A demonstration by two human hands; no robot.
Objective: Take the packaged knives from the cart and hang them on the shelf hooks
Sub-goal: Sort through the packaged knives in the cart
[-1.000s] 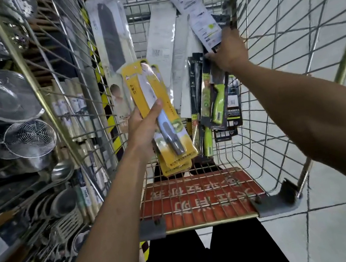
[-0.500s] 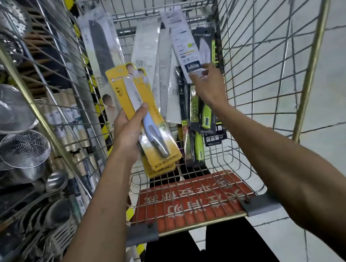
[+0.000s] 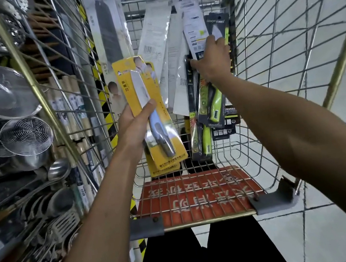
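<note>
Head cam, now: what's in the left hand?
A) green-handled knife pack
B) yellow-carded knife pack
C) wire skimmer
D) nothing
B: the left hand holds the yellow-carded knife pack with its thumb pressed across the front, above the cart; the green-handled packs are over by the right hand.

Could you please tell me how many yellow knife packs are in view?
2. The front yellow pack is gripped in the left hand; the second yellow pack peeks out behind its lower end. More may be hidden behind them.
</note>
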